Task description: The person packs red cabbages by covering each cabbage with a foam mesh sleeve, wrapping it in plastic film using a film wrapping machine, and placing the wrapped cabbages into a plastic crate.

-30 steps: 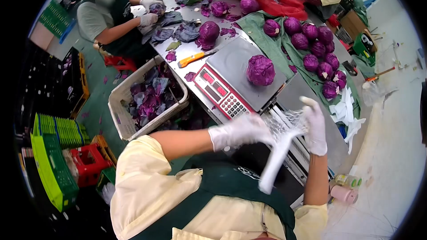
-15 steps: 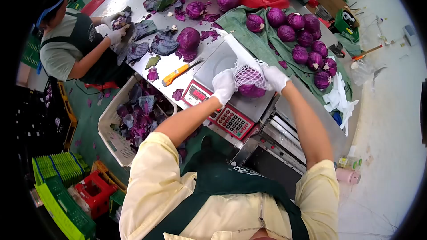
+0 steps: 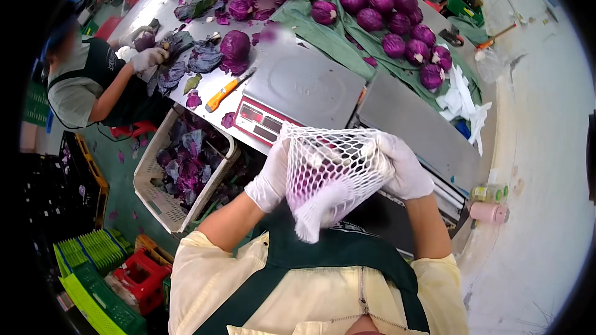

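A white foam mesh net (image 3: 338,164) is stretched wide between my two gloved hands, close to my chest. Purple shows through its mesh, a red cabbage (image 3: 305,187) inside; the gathered tail of the net hangs toward me. My left hand (image 3: 271,175) is closed on the net's left edge. On the right edge, my right hand (image 3: 405,164) grips it, with some fingers hidden behind or inside the mesh. Just beyond the net lies the weighing scale (image 3: 304,96), its red-framed panel partly covered by the net.
A yellow utility knife (image 3: 228,91) lies left of the scale. Several red cabbages (image 3: 397,23) sit on green cloth (image 3: 323,37). Loose leaves (image 3: 205,59) litter the table beside a co-worker's gloved hand (image 3: 149,59). A white crate (image 3: 162,205) of trimmings stands below.
Both hands have drawn the netted cabbage off the scale toward my chest. The net is now spread wider between them. The co-worker's hands have shifted, and the view has moved slightly.
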Tool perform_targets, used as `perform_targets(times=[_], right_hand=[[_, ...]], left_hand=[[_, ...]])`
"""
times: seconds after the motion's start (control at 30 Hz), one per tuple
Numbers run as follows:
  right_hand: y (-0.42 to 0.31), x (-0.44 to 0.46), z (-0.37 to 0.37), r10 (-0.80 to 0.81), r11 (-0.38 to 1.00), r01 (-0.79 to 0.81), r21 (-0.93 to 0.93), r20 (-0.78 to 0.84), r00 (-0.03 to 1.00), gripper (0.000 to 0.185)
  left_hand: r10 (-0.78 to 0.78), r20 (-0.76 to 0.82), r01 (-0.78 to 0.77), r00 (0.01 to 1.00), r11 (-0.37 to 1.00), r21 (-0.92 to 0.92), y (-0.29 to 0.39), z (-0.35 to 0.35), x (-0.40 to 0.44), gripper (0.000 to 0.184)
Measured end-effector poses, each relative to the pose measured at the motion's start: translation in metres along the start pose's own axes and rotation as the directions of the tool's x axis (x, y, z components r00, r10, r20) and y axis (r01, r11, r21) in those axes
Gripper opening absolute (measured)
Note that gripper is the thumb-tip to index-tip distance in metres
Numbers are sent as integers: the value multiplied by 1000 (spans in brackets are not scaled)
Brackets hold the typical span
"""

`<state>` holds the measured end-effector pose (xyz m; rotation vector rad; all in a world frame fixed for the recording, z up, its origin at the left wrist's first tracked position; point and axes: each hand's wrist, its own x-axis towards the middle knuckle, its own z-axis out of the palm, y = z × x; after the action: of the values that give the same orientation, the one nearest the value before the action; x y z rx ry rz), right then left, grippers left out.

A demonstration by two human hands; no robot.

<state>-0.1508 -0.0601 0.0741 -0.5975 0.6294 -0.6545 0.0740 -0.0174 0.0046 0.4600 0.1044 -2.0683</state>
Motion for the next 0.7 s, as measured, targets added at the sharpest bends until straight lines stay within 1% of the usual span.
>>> perform_targets(times=[0.03, 0.07, 0.1, 0.13, 0.17, 0.2, 0.23, 0.27, 0.3, 0.33, 0.37, 0.4, 0.43, 0.47, 0.5, 0.53, 0.57, 0.6, 0.63, 0.67, 0.7], right_hand=[[11, -7, -10, -3, 998, -5, -68, -121, 993, 29], [26, -13, -26, -13, 991, -21, -134, -241, 970, 21], [42, -22, -39, -14, 959, -65, -276, -274, 962, 18], [59, -37, -45, -74, 944, -14, -330, -255, 964, 19], [66, -55, -49, -59, 940, -58, -335, -329, 942, 21], [72, -73, -53, -47, 935, -100, -340, -400, 915, 25], [76, -94, -59, 0, 954, -127, -272, -421, 907, 36], [75, -114, -58, 57, 998, -60, -5, -244, 968, 49], [74, -126, -48, 15, 985, 9, 171, -140, 990, 55], [75, -135, -38, -51, 935, 64, 348, -45, 998, 61], [72, -146, -40, -76, 939, 119, 321, -145, 987, 67], [67, -156, -56, -87, 940, 155, 302, -228, 970, 66], [58, -162, -68, -152, 945, 218, 245, -261, 953, 65], [46, -168, -78, -220, 943, 279, 184, -289, 932, 64], [29, -177, -86, -282, 899, 313, 307, -142, 949, 62], [10, -177, -91, -330, 907, 371, 198, -214, 920, 58], [-5, -176, -111, -336, 921, 367, 133, -211, 918, 56], [-18, -172, -135, -337, 931, 358, 69, -211, 918, 53], [-30, -164, -147, -422, 907, 414, -84, -223, 879, 51], [-45, -153, -161, -505, 857, 455, -240, -221, 835, 48], [-56, -135, -190, -590, 778, 475, -411, -222, 776, 43]], left_hand=[[40, 30, -37, 999, 996, -81, -16, -20, 3, 66], [112, -19, -112, 994, 994, -16, -30, -12, -2, 41], [103, -45, -107, 994, 991, -78, -43, 4, -8, 41], [95, -69, -104, 993, 985, -138, -54, 17, -11, 41], [133, -105, -146, 985, 982, -119, -63, 19, -11, 40], [130, -93, -139, 987, 985, -100, -72, 29, -14, 36], [152, -69, -154, 986, 988, -28, -81, 35, -12, 35], [170, -44, -169, 984, 985, 44, -91, 40, -10, 35], [139, -33, -136, 990, 987, 89, -101, 42, -4, 33], [134, -23, -131, 991, 987, 89, -118, 49, 7, 30], [144, 1, -144, 990, 984, 107, -131, 52, 19, 34], [157, 30, -159, 987, 980, 122, -143, 58, 31, 38], [224, 91, -233, 970, 967, 101, -151, 62, 33, 49], [303, 153, -325, 941, 934, 146, -153, 69, 35, 60], [473, 118, -480, 873, 789, 383, -154, 75, 41, 57], [630, 131, -569, 766, 568, 595, -155, 82, 50, 55], [618, 147, -566, 772, 565, 600, -158, 98, 59, 55], [511, 275, -528, 815, 459, 714, -160, 120, 69, 55], [377, 377, -502, 846, 328, 800, -163, 137, 81, 55], [263, 461, -521, 848, 245, 818, -169, 140, 104, 57], [170, 378, -413, 910, 322, 852, -176, 145, 130, 57]])
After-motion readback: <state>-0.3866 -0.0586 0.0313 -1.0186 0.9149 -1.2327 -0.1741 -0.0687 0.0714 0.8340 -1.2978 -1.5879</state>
